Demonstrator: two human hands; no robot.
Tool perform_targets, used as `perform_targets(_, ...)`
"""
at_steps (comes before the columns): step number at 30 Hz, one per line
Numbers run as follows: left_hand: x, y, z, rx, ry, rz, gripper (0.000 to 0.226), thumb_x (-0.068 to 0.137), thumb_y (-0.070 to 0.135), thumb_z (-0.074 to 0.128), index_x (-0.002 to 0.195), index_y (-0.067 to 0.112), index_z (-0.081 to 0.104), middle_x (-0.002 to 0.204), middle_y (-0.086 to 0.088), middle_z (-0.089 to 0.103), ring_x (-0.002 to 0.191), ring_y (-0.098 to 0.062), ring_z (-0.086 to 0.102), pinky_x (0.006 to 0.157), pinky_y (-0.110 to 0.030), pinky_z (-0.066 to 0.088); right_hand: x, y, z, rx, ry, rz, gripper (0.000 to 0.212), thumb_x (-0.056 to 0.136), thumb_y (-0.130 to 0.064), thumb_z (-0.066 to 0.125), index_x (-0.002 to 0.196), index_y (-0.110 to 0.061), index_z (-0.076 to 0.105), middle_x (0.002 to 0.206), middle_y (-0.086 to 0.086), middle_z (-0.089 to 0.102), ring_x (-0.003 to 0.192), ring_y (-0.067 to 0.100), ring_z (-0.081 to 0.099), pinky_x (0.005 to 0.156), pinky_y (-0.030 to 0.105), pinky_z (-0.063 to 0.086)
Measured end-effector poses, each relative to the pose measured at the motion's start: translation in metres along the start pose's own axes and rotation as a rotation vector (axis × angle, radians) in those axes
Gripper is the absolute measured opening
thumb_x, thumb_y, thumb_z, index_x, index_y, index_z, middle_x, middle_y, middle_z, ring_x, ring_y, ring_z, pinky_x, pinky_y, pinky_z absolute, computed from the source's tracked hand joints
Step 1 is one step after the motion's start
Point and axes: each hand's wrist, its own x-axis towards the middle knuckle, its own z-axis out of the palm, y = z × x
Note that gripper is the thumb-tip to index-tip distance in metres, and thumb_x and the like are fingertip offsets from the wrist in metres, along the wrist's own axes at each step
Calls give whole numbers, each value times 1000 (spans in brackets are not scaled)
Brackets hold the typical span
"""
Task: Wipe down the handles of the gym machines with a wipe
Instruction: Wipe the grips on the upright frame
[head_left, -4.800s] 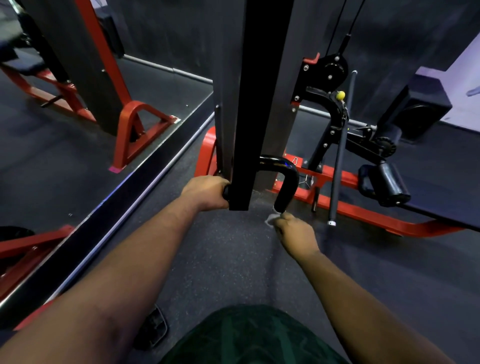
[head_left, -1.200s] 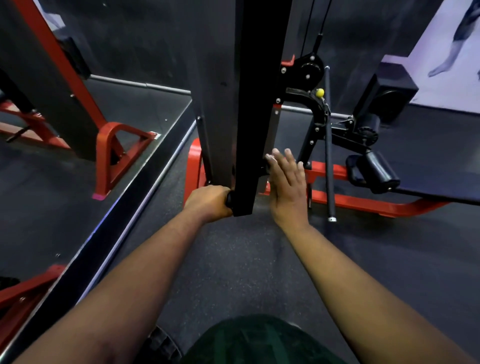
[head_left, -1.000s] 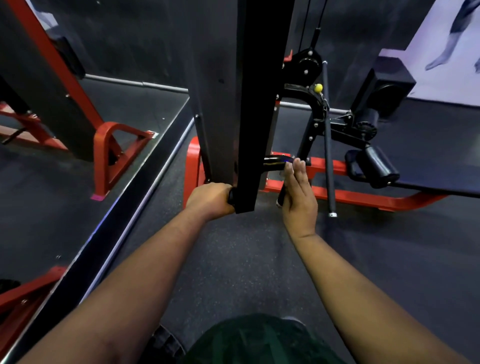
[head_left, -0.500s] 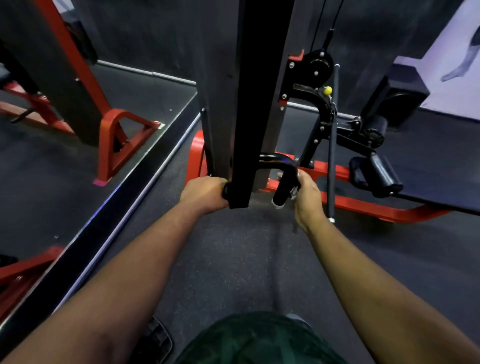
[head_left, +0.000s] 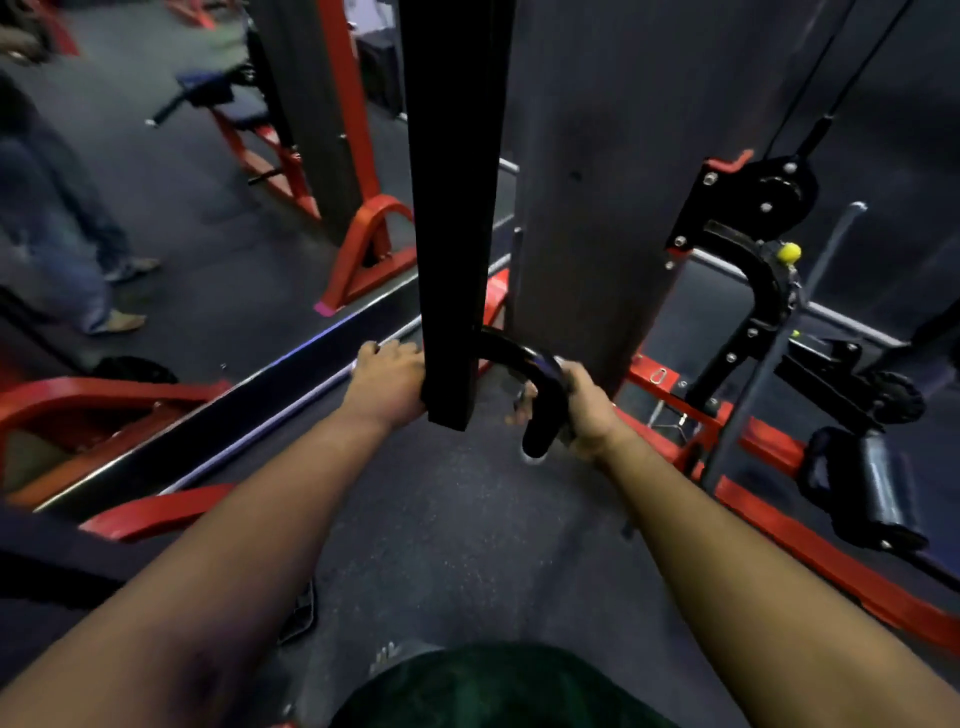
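Note:
A black curved handle (head_left: 540, 410) hangs from a black vertical bar (head_left: 452, 260) straight ahead of me. My right hand (head_left: 582, 410) wraps round the right-hand grip of the handle, fingers showing on its left side. A trace of pale wipe (head_left: 535, 457) peeks out at the grip's lower tip; most of it is hidden under the hand. My left hand (head_left: 387, 379) grips the left-hand grip, which is hidden behind the bar's lower end.
A grey upright column (head_left: 597, 208) stands behind the handle. A red frame (head_left: 779, 499) with black roller pads (head_left: 878, 488) and a pulley (head_left: 774, 197) lies to the right. A mirror (head_left: 182, 208) on the left reflects red machines and a person's legs (head_left: 62, 234).
My right hand has slid up the right grip and closed round it more fully. The view has swung left, bringing the mirror and the person's legs into sight. My left hand keeps its grip.

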Motion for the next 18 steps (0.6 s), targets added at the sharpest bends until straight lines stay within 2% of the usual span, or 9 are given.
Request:
perform_targets(3,-12,14,-9,29,-62,-138,29,91,27,60,119,17,63,116,-5,65,111,-30,56,95,-46,39,-2,-17,0,-81,-244,11,82,101,-64,22,77,-10,80,68,23,64,69,36,65,82,42,56)
perform_targets(5,-16,19,-15,50,-125,-186,33,93,26,58,125,18,61,123,-3,62,116,-28,53,100,-46,38,-3,-11,-3,-147,-365,23,90,95,-73,17,75,-10,78,62,22,60,68,37,63,81,45,54)
perform_targets(8,-21,22,-19,62,-167,-236,35,95,26,56,130,18,58,126,-3,60,120,-27,52,106,-46,36,2,0,-4,-177,-478,101,92,99,-68,18,57,-3,66,54,20,55,61,34,61,86,50,50)
perform_targets(10,-22,22,-18,51,-170,-260,34,96,26,54,128,19,58,125,-3,61,120,-27,53,106,-45,35,7,9,-8,-201,-506,93,82,104,-56,24,52,-3,59,52,18,53,62,35,60,84,46,52)
perform_targets(13,-21,22,-9,71,-173,-299,35,95,26,55,129,18,59,122,-4,60,120,-27,52,110,-44,33,15,29,-23,-275,-556,51,36,90,-23,49,60,-8,60,61,19,56,72,38,63,81,47,51)
perform_targets(14,-21,22,-8,77,-170,-310,38,95,26,56,132,17,58,124,-5,59,121,-27,52,113,-44,31,18,37,-29,-346,-564,55,24,84,-18,53,63,-11,63,66,19,61,77,41,63,83,50,50)
perform_targets(16,-22,23,-6,70,-164,-343,50,94,26,59,142,15,52,133,-7,55,128,-29,48,120,-50,27,26,51,-40,-557,-615,59,17,79,-22,57,69,-15,69,82,15,71,86,41,62,91,58,44)
perform_targets(18,-23,27,-10,66,-144,-395,60,94,27,61,150,15,43,142,-8,49,135,-29,43,122,-55,23,33,54,-45,-692,-637,53,17,74,-25,59,71,-12,69,89,13,74,83,28,62,93,54,46)
